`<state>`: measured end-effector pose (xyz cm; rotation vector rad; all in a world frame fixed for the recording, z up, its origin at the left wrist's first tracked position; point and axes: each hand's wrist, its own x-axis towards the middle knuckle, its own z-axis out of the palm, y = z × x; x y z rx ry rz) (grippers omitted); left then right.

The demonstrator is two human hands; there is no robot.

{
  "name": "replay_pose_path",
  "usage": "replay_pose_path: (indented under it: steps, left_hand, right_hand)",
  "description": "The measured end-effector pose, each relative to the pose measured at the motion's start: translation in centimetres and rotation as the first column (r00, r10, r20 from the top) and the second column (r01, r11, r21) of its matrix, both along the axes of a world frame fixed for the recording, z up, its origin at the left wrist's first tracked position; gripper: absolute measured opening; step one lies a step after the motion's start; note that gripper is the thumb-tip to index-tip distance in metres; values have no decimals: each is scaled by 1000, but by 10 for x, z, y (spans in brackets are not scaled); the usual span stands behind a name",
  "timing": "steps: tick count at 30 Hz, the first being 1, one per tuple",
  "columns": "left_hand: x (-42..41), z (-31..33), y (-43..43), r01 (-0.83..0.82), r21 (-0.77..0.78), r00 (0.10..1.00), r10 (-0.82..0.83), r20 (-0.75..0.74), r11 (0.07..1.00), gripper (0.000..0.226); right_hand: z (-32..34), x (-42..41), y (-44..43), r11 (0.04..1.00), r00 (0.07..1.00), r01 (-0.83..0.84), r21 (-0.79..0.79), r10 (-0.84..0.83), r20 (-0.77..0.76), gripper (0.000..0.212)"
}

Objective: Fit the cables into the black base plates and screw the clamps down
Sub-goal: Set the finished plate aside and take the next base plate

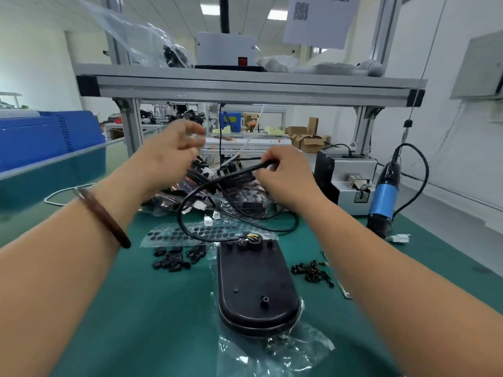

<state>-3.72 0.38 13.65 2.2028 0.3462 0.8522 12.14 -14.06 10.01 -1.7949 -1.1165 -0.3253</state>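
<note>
Progress looks early: right hand [283,172] pinches the black cable [239,171] near its free end; below that grip, its wired end sits atop the base plate [255,281]. Beside it, left hand [171,148] is blurred, hold unclear. Loose clamps [174,258] and screws [313,272] suggest clamping remains.

Green mat [136,322]. Black plate [253,281], yellow & green wires [251,237] at its top. Black cable [190,201], white plugs [208,220]. Clear sheet [190,233] w/ rows of black dots. Black clamps [174,259] & screws [313,272]. Blue & black driver [386,195]. Blue bin [49,134]. Dark brown bracelet [106,217].
</note>
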Motion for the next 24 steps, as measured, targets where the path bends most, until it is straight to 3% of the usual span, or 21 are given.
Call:
replay_pose_path:
  steps: [2, 3, 5, 6, 7, 10, 14, 15, 17, 20, 22, 24]
  left_hand:
    - [11, 16, -14, 77, 305, 996, -57, -75, 949, 51]
    - [19, 21, -21, 119, 485, 987, -49, -154, 866, 64]
    - [34, 25, -38, 223, 775, 947, 57, -316, 591, 79]
    - [41, 23, -44, 270, 834, 925, 112, -363, 481, 78]
    - [44, 20, -47, 300, 841, 903, 151, -403, 450, 70]
    - [37, 9, -43, 337, 733, 855, 135, -501, 591, 9]
    - [11, -14, -24, 266, 526, 857, 51, -512, 808, 14]
    - [4, -24, -21, 240, 427, 877, -6, -481, 872, 18]
    - [-8, -46, -26, 205, 80, 912, -160, -379, 976, 37]
    - [-16, -80, -47, 99, -301, 970, -159, -182, 948, 32]
    - [-16, -100, -58, -53, -280, 994, 23, -110, 959, 17]
    - [-18, -114, -61, -212, -72, 974, 204, -100, 975, 9]
  right_hand:
    - [9, -28, -26, 981, 980, -189, 42, 186, 65, 17]
    - [10, -38, -37, 958, 955, -284, 31, 279, 104, 17]
    - [8, -53, -55, 883, 880, -469, 26, 464, 99, 9]
    - [5, -57, -62, 859, 859, -510, 41, 506, 79, 12]
    - [1, -57, -67, 849, 851, -524, 65, 521, 60, 19]
    - [-20, -52, -77, 886, 891, -446, 130, 453, -29, 17]
    - [-56, -48, -84, 914, 884, -323, 246, 384, -266, 35]
    - [-63, -47, -84, 931, 888, -246, 271, 328, -322, 35]
    - [-75, -45, -84, 957, 884, -88, 277, 204, -422, 27]
    - [-90, -44, -80, 973, 861, -1, 230, 118, -495, 21]
    - [-97, -45, -78, 992, 890, 46, 121, 14, -455, 23]
    - [-102, -46, -78, 996, 919, 76, -48, -89, -383, 23]
